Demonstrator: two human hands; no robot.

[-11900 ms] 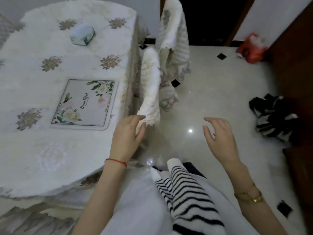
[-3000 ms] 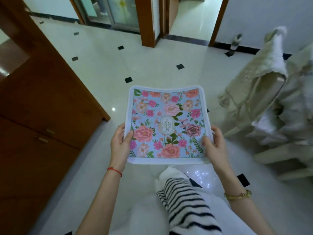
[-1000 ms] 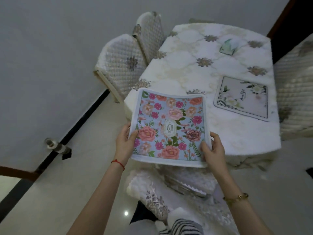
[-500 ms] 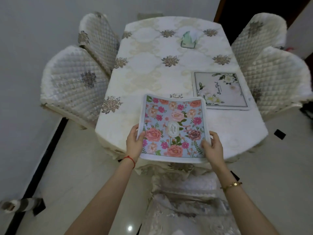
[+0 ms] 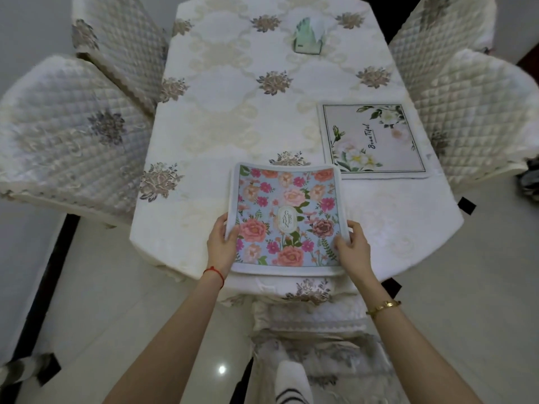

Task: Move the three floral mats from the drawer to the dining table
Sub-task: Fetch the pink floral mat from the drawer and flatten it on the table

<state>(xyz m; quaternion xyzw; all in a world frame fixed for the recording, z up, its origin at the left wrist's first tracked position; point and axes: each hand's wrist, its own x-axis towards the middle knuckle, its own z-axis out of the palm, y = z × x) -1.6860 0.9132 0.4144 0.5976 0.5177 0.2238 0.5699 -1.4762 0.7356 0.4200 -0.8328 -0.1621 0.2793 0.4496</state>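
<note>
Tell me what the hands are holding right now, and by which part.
Both hold the blue floral mat: the left hand grips its left edge, the right hand its right edge, both near the lower corners.

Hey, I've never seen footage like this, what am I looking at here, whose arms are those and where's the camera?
There is no machine here. The camera sits on a person's head and looks forward and down, so the two bare arms reaching in from the bottom are that person's own.

The left hand, with a red string at the wrist, and the right hand, with a gold bracelet, each grip a side of a blue floral mat covered in pink and orange flowers. It is at the near end of the dining table; whether it already rests on the cloth I cannot tell.

On the white tablecloth also lie a pale floral mat to the right and a small green tissue box at the far end. Quilted chairs stand around the table.
</note>
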